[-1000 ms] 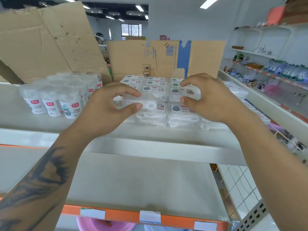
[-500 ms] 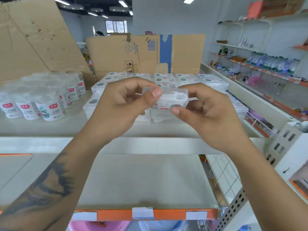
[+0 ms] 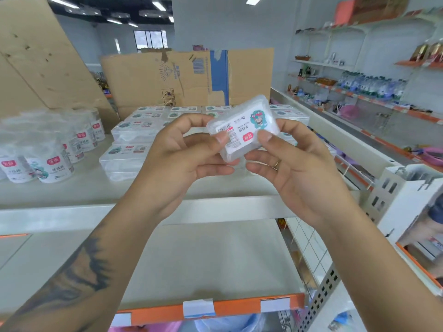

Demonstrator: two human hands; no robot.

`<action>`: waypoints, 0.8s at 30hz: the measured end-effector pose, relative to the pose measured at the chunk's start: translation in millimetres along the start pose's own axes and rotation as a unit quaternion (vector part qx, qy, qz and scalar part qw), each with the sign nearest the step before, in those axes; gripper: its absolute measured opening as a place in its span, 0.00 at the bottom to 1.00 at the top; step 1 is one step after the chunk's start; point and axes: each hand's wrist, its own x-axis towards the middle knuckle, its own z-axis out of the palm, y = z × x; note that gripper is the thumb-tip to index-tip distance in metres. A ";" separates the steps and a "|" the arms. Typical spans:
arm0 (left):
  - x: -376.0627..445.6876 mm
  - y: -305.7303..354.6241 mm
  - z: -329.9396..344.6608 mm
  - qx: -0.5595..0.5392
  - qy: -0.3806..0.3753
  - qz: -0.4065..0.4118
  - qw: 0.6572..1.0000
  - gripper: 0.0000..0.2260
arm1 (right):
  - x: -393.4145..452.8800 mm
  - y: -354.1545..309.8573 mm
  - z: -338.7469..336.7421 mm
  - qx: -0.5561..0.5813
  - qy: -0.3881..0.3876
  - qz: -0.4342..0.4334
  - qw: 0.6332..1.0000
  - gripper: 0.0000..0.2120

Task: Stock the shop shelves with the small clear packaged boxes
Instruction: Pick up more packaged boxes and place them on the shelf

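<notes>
holding a small clear box [image 3: 242, 129] at the centre of the frame, above the upper shelf [image 3: 96, 188]: the left hand [image 3: 182, 161] pinches its lower left edge between thumb and curled fingers, and the right hand [image 3: 294, 161] grips its right side, thumb on the label, which faces the camera upside down. stacked clear boxes [image 3: 134, 137] lie on the shelf behind the hands; round tubs [image 3: 48, 144] stand at centre left. cardboard sheets [image 3: 177, 77] lean at the back.
</notes>
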 end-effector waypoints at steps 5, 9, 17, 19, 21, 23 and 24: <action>-4.3 3.2 -1.6 0.056 -0.054 0.016 0.997 0.13 | 5.1 -10.5 0.8 -0.008 0.006 -0.013 1.000 0.17; -1.8 7.7 -8.4 0.108 -0.057 0.082 0.989 0.23 | 8.8 -22.8 -4.9 -0.067 -0.029 -0.020 0.997 0.13; 8.5 15.5 -12.5 0.337 -0.145 0.144 0.919 0.35 | 10.7 -40.5 -11.0 -0.223 -0.086 -0.037 0.970 0.10; 8.4 16.8 -9.2 0.363 -0.162 0.138 0.907 0.32 | 9.7 -43.4 -14.3 -0.258 -0.105 -0.049 0.959 0.10; 5.1 13.7 -5.1 0.375 -0.134 0.140 0.906 0.30 | 7.0 -46.5 -21.6 -0.333 -0.116 -0.058 0.934 0.12; 2.3 7.6 -0.4 0.372 -0.083 0.144 0.913 0.28 | 2.0 -51.2 -30.5 -0.458 -0.132 -0.072 0.876 0.21; 1.3 4.0 2.2 0.368 -0.066 0.143 0.916 0.28 | -1.4 -54.4 -33.4 -0.520 -0.142 -0.085 0.838 0.27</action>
